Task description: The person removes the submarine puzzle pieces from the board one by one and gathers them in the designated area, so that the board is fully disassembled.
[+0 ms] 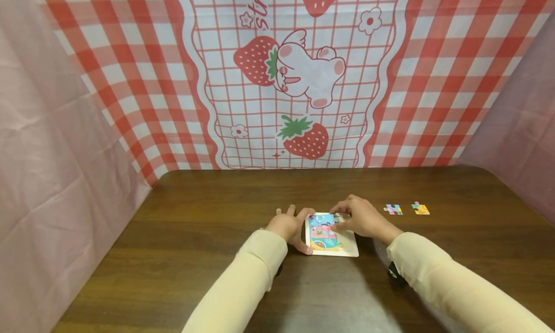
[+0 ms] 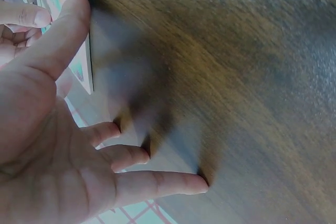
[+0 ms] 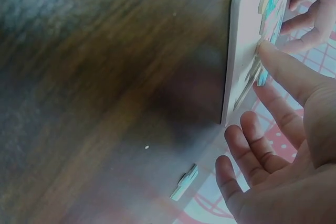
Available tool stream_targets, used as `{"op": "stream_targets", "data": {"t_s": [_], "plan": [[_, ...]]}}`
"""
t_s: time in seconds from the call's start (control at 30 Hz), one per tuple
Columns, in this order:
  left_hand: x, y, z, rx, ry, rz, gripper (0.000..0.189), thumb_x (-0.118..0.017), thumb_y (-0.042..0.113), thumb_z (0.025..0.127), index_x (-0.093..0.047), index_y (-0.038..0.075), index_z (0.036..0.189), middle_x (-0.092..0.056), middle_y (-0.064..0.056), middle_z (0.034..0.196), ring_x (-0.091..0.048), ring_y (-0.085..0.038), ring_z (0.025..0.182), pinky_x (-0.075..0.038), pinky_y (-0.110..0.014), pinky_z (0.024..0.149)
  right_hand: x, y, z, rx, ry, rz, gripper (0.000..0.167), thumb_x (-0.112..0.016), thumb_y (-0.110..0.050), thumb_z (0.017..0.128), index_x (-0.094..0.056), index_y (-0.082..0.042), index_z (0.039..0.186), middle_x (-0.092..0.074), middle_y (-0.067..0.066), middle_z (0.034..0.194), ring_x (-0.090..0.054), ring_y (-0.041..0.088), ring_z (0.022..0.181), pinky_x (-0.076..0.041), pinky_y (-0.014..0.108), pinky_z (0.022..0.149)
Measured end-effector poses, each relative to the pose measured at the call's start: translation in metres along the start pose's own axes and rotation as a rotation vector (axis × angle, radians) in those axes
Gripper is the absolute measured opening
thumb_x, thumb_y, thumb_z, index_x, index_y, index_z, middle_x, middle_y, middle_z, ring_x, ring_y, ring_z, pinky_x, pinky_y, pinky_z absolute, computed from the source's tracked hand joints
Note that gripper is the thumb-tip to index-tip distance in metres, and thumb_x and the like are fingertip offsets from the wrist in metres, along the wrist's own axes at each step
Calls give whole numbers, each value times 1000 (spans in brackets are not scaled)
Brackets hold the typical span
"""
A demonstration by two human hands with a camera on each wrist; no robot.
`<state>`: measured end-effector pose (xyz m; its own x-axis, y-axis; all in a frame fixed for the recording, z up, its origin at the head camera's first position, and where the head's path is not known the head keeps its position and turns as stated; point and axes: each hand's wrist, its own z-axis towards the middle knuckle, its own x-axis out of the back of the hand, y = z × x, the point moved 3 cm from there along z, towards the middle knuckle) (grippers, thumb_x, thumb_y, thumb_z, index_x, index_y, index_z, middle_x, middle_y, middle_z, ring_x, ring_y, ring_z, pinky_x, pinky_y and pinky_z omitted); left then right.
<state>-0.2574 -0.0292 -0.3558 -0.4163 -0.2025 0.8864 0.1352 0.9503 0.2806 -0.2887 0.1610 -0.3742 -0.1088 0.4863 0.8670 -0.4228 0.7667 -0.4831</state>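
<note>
A jigsaw board (image 1: 353,252) with a pale frame lies flat on the table, its left part filled with a colourful picture and its right part bare. At its left edge my left hand (image 1: 288,225) rests with thumb and index finger spread to two corners, steadying it. The other left fingers (image 2: 163,184) extend straight onto the table. Over the board's upper right, my right hand (image 1: 362,218) pinches a small blue puzzle piece (image 3: 261,78) between thumb and index finger, close over the bare part. Its remaining fingers are loosely bent beyond the board.
Two loose puzzle pieces lie to the right: a pink-and-blue piece (image 1: 393,209) and, farther out, a yellow-and-orange piece (image 1: 420,208). Behind the brown wooden table (image 1: 195,256) hangs a strawberry-patterned checked cloth (image 1: 299,82). Pink cloth (image 1: 65,121) hangs at the sides.
</note>
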Motion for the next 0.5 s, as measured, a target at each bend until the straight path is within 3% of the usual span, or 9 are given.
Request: {"op": "stream_targets", "data": {"t_s": [0.5], "plan": [[0, 1, 0, 16, -7, -23, 80, -88, 39, 79, -43, 38, 145, -23, -11, 167, -18, -44, 152, -33, -77, 103, 0, 0, 0, 3, -14, 0, 31, -88, -22, 80, -77, -8, 106, -58, 7, 90, -56, 23, 83, -47, 38, 72]]}}
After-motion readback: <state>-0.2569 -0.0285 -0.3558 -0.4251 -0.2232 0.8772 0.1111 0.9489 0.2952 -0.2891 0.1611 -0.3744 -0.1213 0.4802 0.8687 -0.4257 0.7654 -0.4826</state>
